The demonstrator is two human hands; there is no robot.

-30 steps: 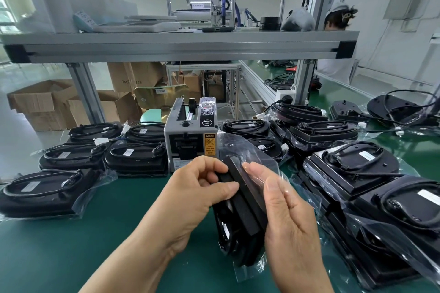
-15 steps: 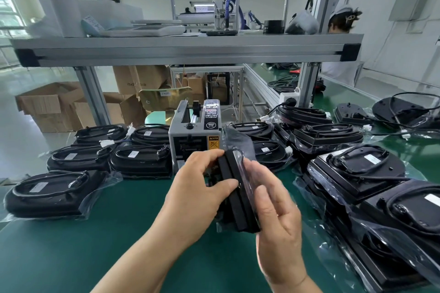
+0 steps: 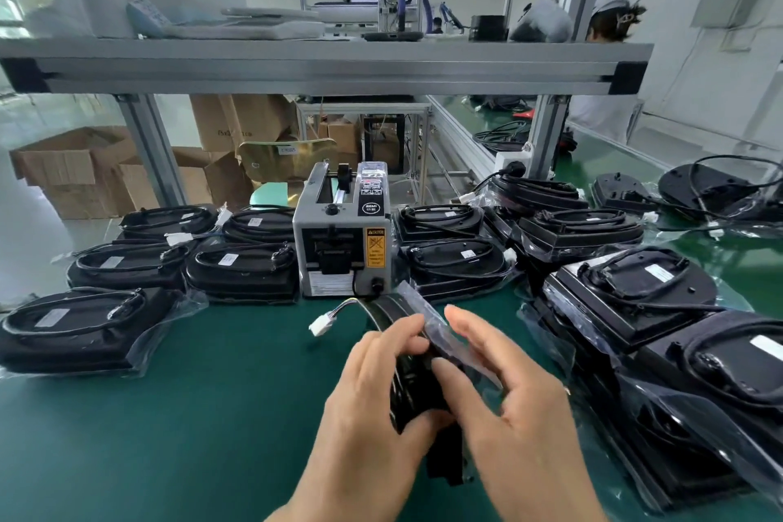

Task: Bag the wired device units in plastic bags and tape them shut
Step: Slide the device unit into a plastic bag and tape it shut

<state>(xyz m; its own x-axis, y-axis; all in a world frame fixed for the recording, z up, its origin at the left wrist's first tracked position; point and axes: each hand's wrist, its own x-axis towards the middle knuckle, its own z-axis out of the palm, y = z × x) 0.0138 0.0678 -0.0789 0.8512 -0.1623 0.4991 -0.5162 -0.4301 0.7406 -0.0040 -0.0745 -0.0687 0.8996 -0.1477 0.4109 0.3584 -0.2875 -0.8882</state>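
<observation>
Device unit [image 3: 407, 388], black and standing on edge, is held above the green table [image 3: 169, 415] just in front of the tape dispenser [image 3: 339, 242]. The left hand [image 3: 373, 407] grips it, fingers curled over its top edge and thumb beneath. The right hand [image 3: 521, 415] pinches the plastic bag [image 3: 428, 311] against the unit's side. A white connector [image 3: 318, 326] on its wire pokes out in front of the dispenser. Bagged units [image 3: 237, 271] lie on both sides of the dispenser.

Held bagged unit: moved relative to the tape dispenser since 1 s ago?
Yes, downward, toward the person. The top of the bagged unit stood level with the caution label on the tape dispenser; now it reaches only the dispenser's base.
</observation>
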